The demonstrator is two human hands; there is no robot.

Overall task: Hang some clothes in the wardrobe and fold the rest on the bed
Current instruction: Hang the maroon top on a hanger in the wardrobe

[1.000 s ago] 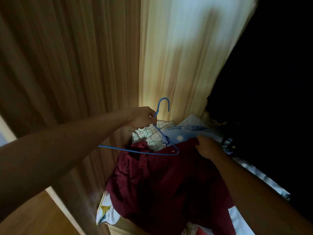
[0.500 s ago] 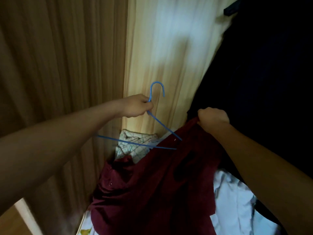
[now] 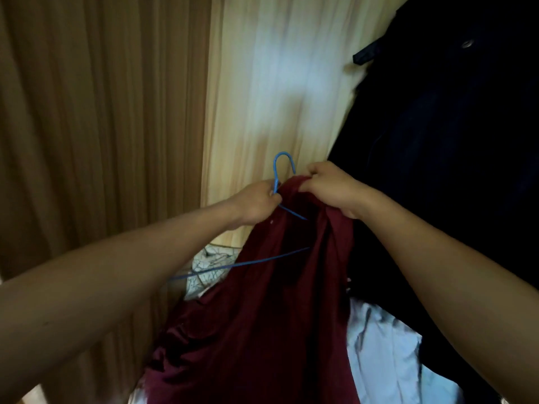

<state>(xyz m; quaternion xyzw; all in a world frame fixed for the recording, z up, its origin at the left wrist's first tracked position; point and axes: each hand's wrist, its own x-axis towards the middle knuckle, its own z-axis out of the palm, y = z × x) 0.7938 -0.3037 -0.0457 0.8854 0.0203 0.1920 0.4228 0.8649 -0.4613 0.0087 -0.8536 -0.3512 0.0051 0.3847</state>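
Note:
My left hand [image 3: 258, 204] grips the neck of a thin blue wire hanger [image 3: 279, 170], whose hook points up. Its lower bar [image 3: 242, 265] runs left across a dark maroon garment [image 3: 262, 316]. My right hand [image 3: 329, 186] pinches the top edge of that garment and holds it up right beside the hook. The far arm of the hanger goes inside the maroon cloth and is hidden there. The garment hangs down from both hands.
I face the inside of a wooden wardrobe [image 3: 102, 126]; its pale back panel [image 3: 277, 83] is lit. Dark clothes [image 3: 452, 141] hang at the right. Below lie a checked white cloth [image 3: 208, 259] and a pale blue garment [image 3: 379, 345].
My right hand has lifted the maroon garment from the pile up to the hanger's hook. The hanger's right arm has gone inside the cloth. My view has tilted upward.

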